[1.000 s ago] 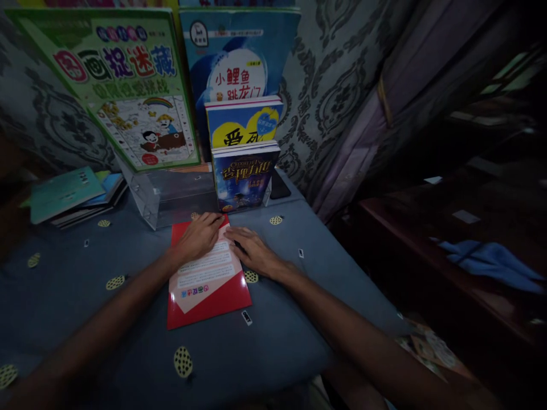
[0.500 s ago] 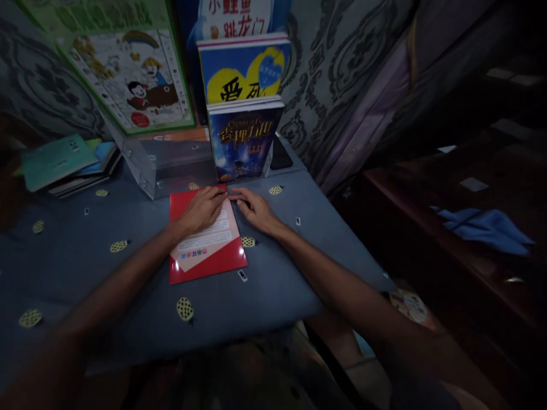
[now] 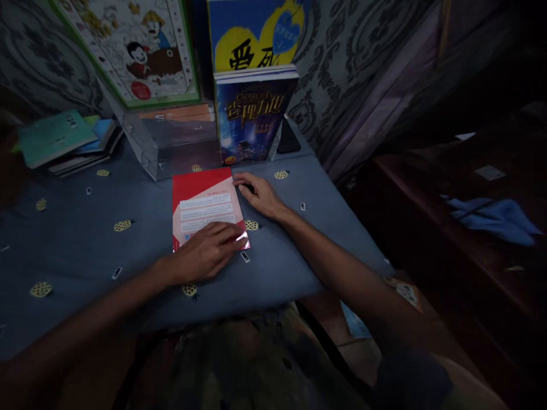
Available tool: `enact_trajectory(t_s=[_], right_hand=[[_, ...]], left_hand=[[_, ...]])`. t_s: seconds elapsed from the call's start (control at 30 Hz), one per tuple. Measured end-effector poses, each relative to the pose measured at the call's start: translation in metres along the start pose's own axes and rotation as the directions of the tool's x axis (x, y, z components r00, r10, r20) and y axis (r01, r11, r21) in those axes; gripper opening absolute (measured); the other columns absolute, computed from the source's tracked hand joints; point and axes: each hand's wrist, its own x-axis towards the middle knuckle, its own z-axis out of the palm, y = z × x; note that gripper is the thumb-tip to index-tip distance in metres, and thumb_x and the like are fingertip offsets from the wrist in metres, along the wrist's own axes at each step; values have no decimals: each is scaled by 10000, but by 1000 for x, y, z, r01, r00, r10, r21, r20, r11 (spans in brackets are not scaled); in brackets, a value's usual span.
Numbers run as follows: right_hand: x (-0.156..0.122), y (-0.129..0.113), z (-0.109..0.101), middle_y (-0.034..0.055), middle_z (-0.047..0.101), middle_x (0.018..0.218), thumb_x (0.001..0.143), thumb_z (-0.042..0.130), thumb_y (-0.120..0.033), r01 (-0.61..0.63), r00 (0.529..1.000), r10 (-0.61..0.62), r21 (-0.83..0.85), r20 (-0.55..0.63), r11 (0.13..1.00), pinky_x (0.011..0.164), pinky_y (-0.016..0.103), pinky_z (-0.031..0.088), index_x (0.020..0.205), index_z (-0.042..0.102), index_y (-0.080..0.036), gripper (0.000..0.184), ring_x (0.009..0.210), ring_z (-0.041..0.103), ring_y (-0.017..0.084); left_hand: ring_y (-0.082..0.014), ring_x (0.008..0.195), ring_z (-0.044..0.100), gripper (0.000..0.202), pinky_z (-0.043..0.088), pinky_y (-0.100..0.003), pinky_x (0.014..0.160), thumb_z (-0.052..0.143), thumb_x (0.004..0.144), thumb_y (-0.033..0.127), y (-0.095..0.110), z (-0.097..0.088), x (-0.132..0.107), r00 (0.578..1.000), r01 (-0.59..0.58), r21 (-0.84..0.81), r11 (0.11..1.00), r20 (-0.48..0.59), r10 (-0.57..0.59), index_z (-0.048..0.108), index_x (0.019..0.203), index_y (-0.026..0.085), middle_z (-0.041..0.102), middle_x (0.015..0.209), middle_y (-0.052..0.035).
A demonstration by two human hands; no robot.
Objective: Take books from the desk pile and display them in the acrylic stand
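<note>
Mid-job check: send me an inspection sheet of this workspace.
Surface: blue-grey tablecloth with yellow spotted prints.
Job's things: glossy red-and-pink rectangular book, lying flat.
Clutter: teal-topped stack of thin books; clear plastic stand; dark-blue rectangular upright book; black flat rectangular object.
Hands: left hand across the book's near edge; right hand at its far right corner, contact unclear.
Cables: nothing clearly seen.
Surroundings: grey patterned wall, pale purple curtain, dim light.

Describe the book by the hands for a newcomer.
On the blue-gray tablecloth, find the clear rack. In front of it, a book lies flat, left hand across its near edge. Its cover is red and pink, unlike the teal-topped pile.
</note>
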Motion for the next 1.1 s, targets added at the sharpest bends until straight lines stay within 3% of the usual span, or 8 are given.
enact_trajectory(t_s=[0.1, 0.2, 0.33, 0.43, 0.5, 0.6, 0.77, 1.1], right_hand=[[-1, 0, 0, 103, 738, 1173, 923, 481, -194, 13, 1000, -13, -22, -2, 1000, 966, 424, 515, 1261, 618, -168, 365, 1086, 675, 238], [-2, 0, 1, 99, 736, 1166, 918, 489, -187, 20, 1000, -21, -50, -1, 999, 974, 435, 515, 1262, 626, -183, 370, 1107, 665, 243], [-2, 0, 1, 87, 734, 1175, 924, 510, -201, 28, 1000, -28, -81, 7, 996, 967, 442, 522, 1253, 636, -205, 353, 1106, 663, 244], [-2, -2, 0, 89, 729, 1194, 920, 523, -204, 15, 1000, -14, -103, 6, 995, 951, 451, 532, 1246, 640, -212, 347, 1095, 666, 250], [-3, -3, 0, 88, 726, 1206, 920, 522, -200, 7, 1000, -7, -110, 4, 994, 951, 453, 535, 1245, 641, -213, 346, 1100, 665, 251], [-3, -3, -1, 88, 720, 1214, 922, 520, -200, 16, 1000, -15, -112, 15, 994, 969, 456, 529, 1231, 650, -217, 337, 1112, 661, 252], [-2, -3, 0, 101, 721, 1192, 921, 508, -204, 13, 1000, -11, -105, 17, 994, 961, 455, 537, 1234, 649, -200, 343, 1100, 670, 253], [-4, -4, 3, 115, 725, 1188, 931, 510, -249, 84, 996, -72, -243, 60, 966, 969, 476, 525, 1248, 659, -174, 358, 1098, 648, 273]], left_hand=[[-267, 1243, 579, 389, 500, -477, 1036, 447, 1013, 170, 16, -1, -7, 1000, 5, -16, 1000, 11, -5, 567, 1383, 162, 638, 1331, -150], [-229, 1248, 585, 373, 490, -425, 1065, 436, 1030, 198, 8, -5, -11, 1000, 21, -74, 997, 17, -20, 576, 1375, 181, 647, 1334, -124], [-250, 1248, 589, 366, 492, -442, 1066, 421, 1024, 235, -50, -20, -24, 969, 238, 16, 971, -66, -237, 605, 1331, 163, 656, 1321, -132], [-261, 1194, 619, 405, 493, -468, 1059, 403, 988, 227, -104, -33, -41, 853, 507, 96, 856, -198, -483, 602, 1330, 140, 665, 1285, -147], [-264, 1212, 617, 416, 485, -471, 1073, 388, 977, 239, -128, -39, -50, 818, 561, 87, 823, -209, -535, 620, 1307, 135, 658, 1305, -145], [-266, 1217, 628, 428, 501, -460, 1060, 375, 978, 263, -140, -42, -61, 828, 547, 68, 834, -185, -528, 645, 1282, 131, 652, 1333, -150], [-268, 1237, 628, 421, 506, -462, 1064, 382, 1002, 279, -113, -37, -77, 864, 489, 87, 868, -189, -468, 658, 1291, 148, 653, 1351, -141], [-248, 1251, 635, 463, 566, -433, 1025, 498, 982, 167, -7, -21, -115, 931, 304, 78, 949, -238, -279, 547, 1439, 228, 670, 1338, -113]])
